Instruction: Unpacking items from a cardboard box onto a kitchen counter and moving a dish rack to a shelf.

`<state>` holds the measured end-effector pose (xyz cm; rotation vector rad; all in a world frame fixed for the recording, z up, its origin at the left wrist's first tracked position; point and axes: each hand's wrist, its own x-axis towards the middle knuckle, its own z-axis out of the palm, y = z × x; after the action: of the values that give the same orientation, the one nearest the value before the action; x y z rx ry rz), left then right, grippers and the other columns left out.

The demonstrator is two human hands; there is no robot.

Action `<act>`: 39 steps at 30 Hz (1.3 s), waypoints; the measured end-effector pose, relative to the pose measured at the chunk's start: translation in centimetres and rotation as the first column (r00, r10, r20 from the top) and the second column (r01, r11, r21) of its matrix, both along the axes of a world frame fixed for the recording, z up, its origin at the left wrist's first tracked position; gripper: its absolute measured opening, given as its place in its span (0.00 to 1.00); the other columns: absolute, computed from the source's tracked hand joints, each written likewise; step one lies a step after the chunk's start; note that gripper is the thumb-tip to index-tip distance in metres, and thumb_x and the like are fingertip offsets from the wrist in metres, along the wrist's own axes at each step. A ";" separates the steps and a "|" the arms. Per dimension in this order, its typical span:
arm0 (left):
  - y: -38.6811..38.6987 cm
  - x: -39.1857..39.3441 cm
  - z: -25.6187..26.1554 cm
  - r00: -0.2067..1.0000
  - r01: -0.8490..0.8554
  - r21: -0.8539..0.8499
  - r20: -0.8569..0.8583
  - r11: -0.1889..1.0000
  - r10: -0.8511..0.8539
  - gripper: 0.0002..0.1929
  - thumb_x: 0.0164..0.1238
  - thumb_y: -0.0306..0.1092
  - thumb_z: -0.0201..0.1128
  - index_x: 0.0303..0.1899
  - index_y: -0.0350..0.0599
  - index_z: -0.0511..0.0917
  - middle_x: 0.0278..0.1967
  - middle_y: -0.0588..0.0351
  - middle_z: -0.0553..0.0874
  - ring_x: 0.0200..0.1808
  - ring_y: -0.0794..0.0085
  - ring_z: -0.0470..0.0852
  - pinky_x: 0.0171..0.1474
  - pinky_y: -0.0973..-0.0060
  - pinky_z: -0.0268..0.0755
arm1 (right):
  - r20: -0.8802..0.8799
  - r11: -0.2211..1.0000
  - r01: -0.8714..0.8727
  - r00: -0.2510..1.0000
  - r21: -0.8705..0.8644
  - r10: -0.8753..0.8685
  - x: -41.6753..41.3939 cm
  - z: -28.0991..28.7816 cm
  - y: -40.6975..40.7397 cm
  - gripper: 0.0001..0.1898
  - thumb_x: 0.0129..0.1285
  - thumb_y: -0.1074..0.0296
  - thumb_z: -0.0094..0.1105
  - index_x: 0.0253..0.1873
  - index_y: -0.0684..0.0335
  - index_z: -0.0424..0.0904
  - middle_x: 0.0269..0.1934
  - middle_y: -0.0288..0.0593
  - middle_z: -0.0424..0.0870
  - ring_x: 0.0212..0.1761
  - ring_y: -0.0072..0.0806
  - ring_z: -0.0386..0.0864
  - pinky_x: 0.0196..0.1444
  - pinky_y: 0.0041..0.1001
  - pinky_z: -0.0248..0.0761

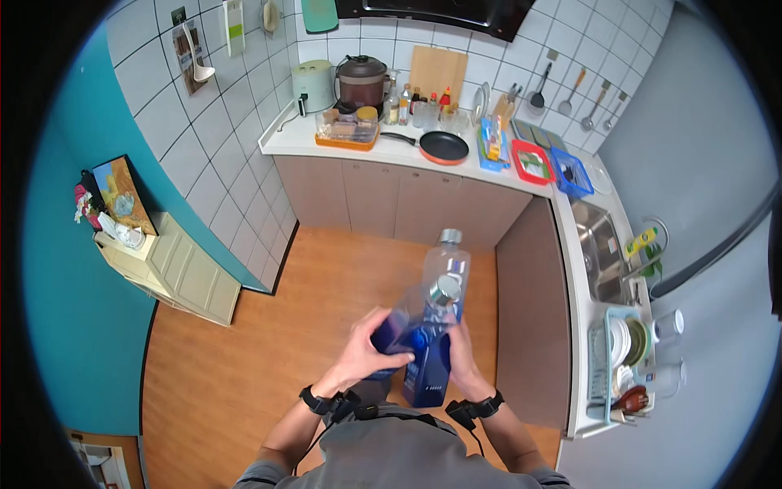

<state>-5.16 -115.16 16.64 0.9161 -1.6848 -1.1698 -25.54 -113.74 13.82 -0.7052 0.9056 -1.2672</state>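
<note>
Two tall clear bottles with blue lower parts and silver caps are held up in front of my body. My left hand [365, 349] is wrapped around the nearer one, a tilted bottle [397, 327] that leans to the upper right and looks slightly blurred. Behind it, the other bottle [427, 370] stands more upright in my right hand [462, 354], whose fingers are largely hidden by it. The left bottle's cap [445, 290] overlaps the right bottle's body. Whether the two bottles touch cannot be told.
Along the far counter [293, 136] are a rice cooker [361, 82], a frying pan [444, 147] and a red basket [533, 162]. At right are a steel sink [595, 244] and a dish rack [600, 367]. A cream cabinet [189, 269] stands left on the wooden floor [244, 379].
</note>
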 end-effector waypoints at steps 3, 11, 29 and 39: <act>-4.7 0.1 -0.2 0.993 0.057 0.095 -0.106 0.994 -0.047 0.31 0.47 0.30 0.81 0.55 0.37 0.78 0.45 0.57 0.81 0.47 0.73 0.80 0.52 0.73 0.74 | -0.025 0.998 0.028 0.999 -0.048 -0.030 0.0 2.0 -7.0 0.26 0.78 0.56 0.50 0.73 0.60 0.59 0.61 0.39 0.72 0.60 0.24 0.71 0.63 0.28 0.68; -19.1 1.7 -0.2 0.978 0.007 0.153 -0.208 0.988 0.025 0.32 0.48 0.27 0.81 0.58 0.39 0.75 0.48 0.58 0.79 0.50 0.74 0.81 0.54 0.74 0.75 | -0.181 0.999 0.012 0.983 -0.040 -0.019 1.5 1.6 -20.3 0.26 0.77 0.59 0.51 0.74 0.61 0.59 0.61 0.40 0.73 0.61 0.23 0.70 0.63 0.25 0.66; -56.9 -5.1 -1.8 0.990 -0.143 0.014 0.014 0.990 0.143 0.31 0.46 0.29 0.81 0.55 0.41 0.77 0.43 0.56 0.83 0.45 0.71 0.84 0.50 0.72 0.76 | -0.272 0.984 -0.061 0.962 -0.169 0.013 -5.4 -0.4 -58.0 0.35 0.70 0.70 0.62 0.76 0.66 0.54 0.63 0.43 0.74 0.61 0.25 0.73 0.63 0.27 0.68; -76.6 -6.2 -0.2 0.987 -0.161 -0.032 -0.016 0.987 0.160 0.31 0.45 0.26 0.80 0.54 0.37 0.74 0.45 0.50 0.87 0.51 0.68 0.86 0.57 0.70 0.75 | -0.583 0.885 -0.119 0.790 -0.451 -0.191 -8.1 0.3 -78.0 0.29 0.52 0.67 0.79 0.55 0.69 0.71 0.44 0.43 0.86 0.45 0.21 0.81 0.50 0.25 0.74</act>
<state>-11.38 -191.75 16.40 1.0015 -1.5845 -1.0347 -33.65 -191.73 14.16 -1.5657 1.1470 -1.3236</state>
